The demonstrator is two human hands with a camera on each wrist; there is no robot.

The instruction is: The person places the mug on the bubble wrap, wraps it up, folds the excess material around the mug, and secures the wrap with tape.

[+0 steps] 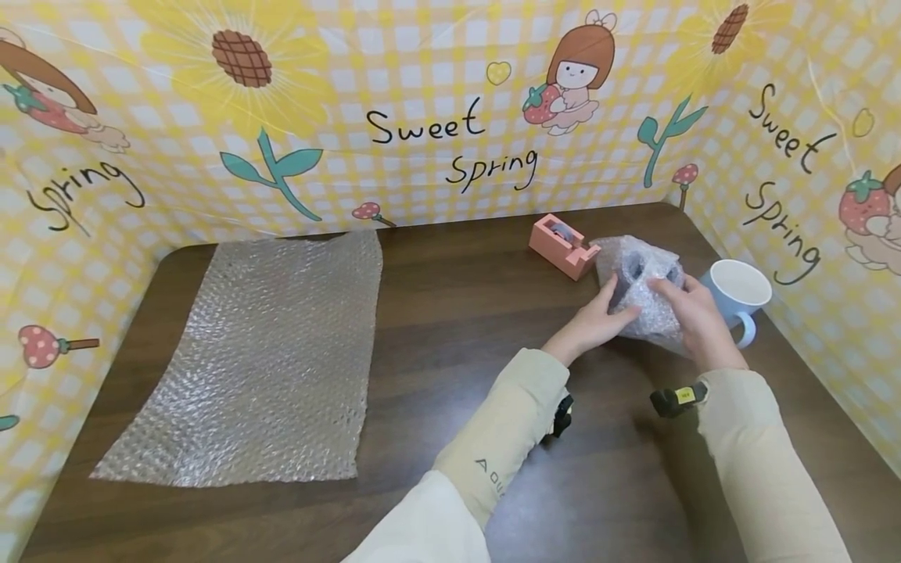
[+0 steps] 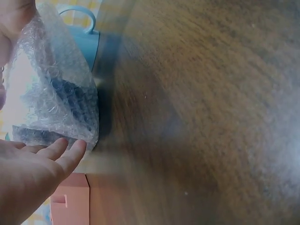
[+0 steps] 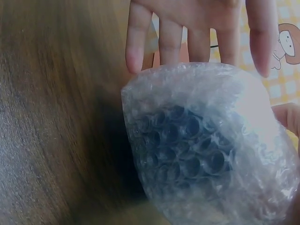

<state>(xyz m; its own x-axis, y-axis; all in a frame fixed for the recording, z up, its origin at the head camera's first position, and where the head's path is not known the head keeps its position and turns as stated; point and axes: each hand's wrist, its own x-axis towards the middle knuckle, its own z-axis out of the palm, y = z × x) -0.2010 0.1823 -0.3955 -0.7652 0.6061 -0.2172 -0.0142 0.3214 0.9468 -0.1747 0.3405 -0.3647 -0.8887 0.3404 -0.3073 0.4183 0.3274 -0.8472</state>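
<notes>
A bubble-wrapped bundle [image 1: 651, 317] is between both hands at the right of the table. Something dark bluish shows through the plastic bubbles [image 3: 187, 145], but its kind is unclear. My left hand [image 1: 591, 322] touches the bundle's left side; its fingers [image 3: 171, 40] look nearly straight in the right wrist view, with the thumb held apart. From the right, my right hand [image 1: 704, 324] grips the wrap, thumb over the top; its far fingers are partly hidden. Just beyond this hand stands a light blue mug [image 1: 732, 297], white inside, handle towards me.
A pink tape dispenser [image 1: 559, 246] sits just left of the bundle, near the back edge. A flat sheet of bubble wrap [image 1: 260, 360] covers much of the brown table's left side. A yellow checked cloth [image 1: 422, 70] walls in the back and sides.
</notes>
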